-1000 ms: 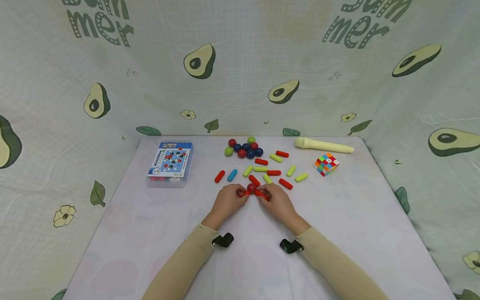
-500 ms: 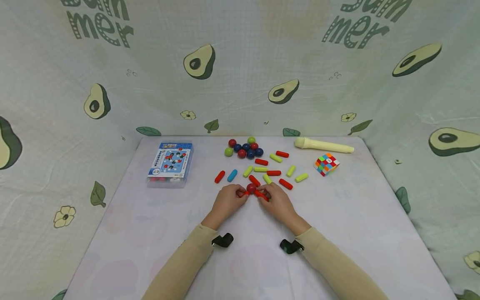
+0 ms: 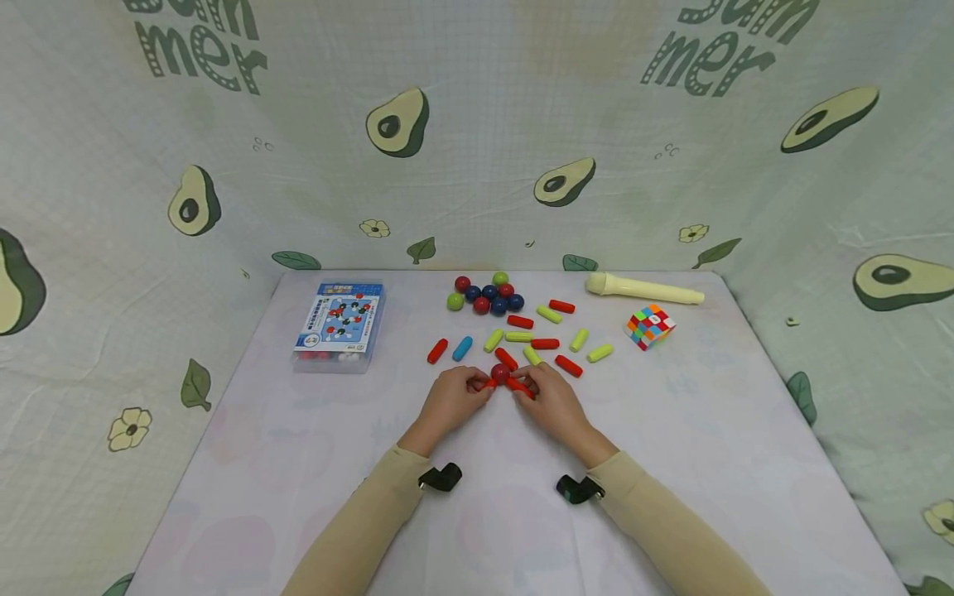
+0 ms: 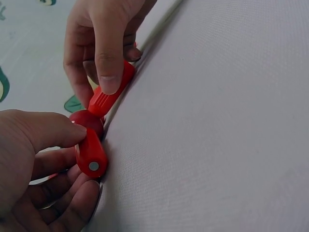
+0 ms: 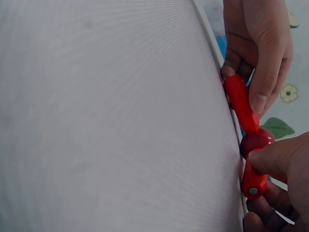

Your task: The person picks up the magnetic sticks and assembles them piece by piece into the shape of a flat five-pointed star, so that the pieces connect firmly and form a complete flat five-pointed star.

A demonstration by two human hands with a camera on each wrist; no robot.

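A red ball lies on the white table with a short red rod on each side of it. My left hand pinches the left red rod. My right hand pinches the right red rod. In the left wrist view my left hand grips its rod, whose metal-tipped end faces the camera, against the ball. In the right wrist view my right hand grips its rod under the ball, while the other hand holds the far rod.
Behind the hands lie several loose red and yellow-green rods, a blue rod and a cluster of red, blue and green balls. A blue box sits at the back left. A colour cube and a cream stick are at the back right.
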